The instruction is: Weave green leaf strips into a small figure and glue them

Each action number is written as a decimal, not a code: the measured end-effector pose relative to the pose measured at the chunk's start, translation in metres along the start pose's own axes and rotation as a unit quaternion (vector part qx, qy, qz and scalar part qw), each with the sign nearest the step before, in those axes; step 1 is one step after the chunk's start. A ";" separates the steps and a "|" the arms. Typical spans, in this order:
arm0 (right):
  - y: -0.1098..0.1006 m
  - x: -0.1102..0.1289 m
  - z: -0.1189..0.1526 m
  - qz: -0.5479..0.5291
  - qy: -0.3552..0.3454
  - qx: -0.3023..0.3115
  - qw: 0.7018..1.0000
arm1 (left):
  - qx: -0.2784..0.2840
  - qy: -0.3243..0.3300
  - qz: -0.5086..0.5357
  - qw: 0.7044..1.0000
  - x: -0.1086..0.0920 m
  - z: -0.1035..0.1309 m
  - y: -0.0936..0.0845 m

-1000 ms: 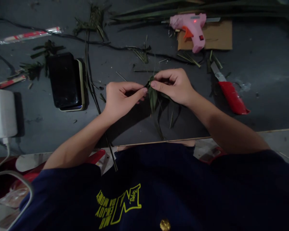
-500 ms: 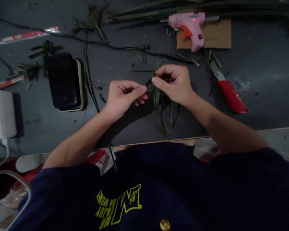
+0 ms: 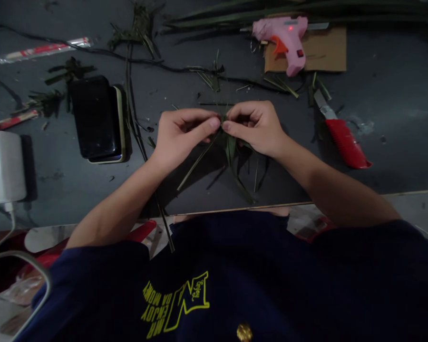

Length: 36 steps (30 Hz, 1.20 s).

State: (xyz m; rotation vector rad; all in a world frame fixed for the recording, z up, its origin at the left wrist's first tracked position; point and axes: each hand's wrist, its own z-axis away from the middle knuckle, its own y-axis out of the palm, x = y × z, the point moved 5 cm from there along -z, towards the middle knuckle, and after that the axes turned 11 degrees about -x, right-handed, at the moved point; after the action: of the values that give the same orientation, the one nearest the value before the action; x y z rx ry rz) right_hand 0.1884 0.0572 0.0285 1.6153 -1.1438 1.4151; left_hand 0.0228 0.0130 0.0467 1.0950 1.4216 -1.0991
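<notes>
Green leaf strips hang down from between my two hands over the dark table, their long ends spreading toward its front edge. My left hand pinches the bunch with thumb and forefinger from the left. From the right, my right hand pinches it too, with its thumb tip close beside the left one. A thin strip slants down to the left below my left hand. The spot where the strips cross is mostly covered by my fingers.
Beyond my right hand, a pink glue gun lies on a cardboard piece. A red-handled utility knife lies to the right. At left are a black phone, a white charger, a cable and woven leaf pieces.
My left hand has moved right, so both hands' fingertips now meet at the leaf strips. A thin strip now sticks out down to the left.
</notes>
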 end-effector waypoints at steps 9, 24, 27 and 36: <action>0.004 0.001 0.000 0.009 -0.010 0.013 1.000 | -0.015 0.035 -0.114 0.993 -0.009 0.004 -0.003; 0.003 -0.004 -0.003 -0.019 0.020 -0.012 1.000 | 0.013 -0.032 -0.041 0.999 0.004 0.004 0.000; 0.003 -0.002 -0.002 -0.028 0.023 -0.004 0.999 | -0.010 -0.083 0.032 0.996 0.014 0.003 -0.002; 0.006 0.005 0.001 0.003 0.007 0.046 0.999 | -0.004 -0.048 0.004 0.999 0.004 0.008 0.005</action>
State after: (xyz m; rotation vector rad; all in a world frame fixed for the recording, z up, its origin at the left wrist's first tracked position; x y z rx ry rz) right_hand 0.1837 0.0532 0.0330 1.6626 -1.0914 1.5005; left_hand 0.0285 0.0058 0.0416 1.0269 1.3436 -1.1250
